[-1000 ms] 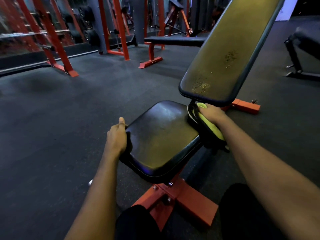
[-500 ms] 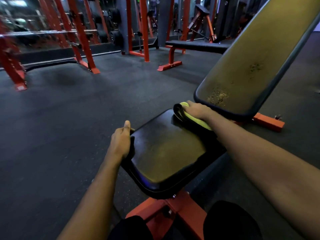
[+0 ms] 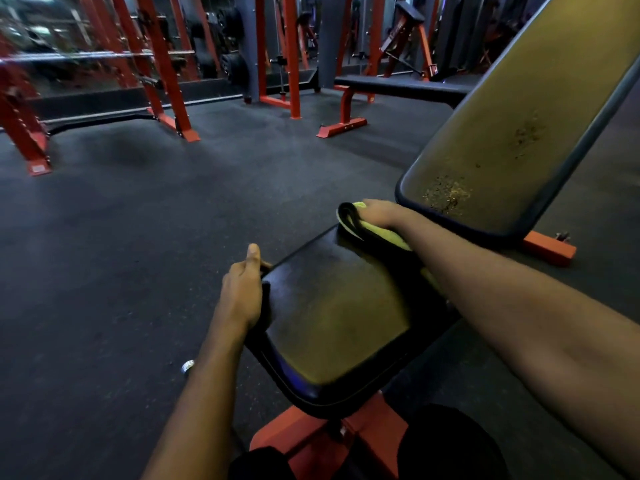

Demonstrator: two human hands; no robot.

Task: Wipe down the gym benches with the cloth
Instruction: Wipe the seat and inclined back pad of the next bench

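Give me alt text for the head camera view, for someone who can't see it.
A person's right hand holds a yellow cloth on the far end of a black seat pad while the left hand grips its left edge. The inclined backrest above shows speckled patches; red racks stand behind.

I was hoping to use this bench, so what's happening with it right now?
A person is wiping it down. Their right hand holds a yellow-green cloth against the far end of the seat pad, by the inclined backrest. Their left hand grips the seat pad's left edge. Speckled marks show on the backrest.
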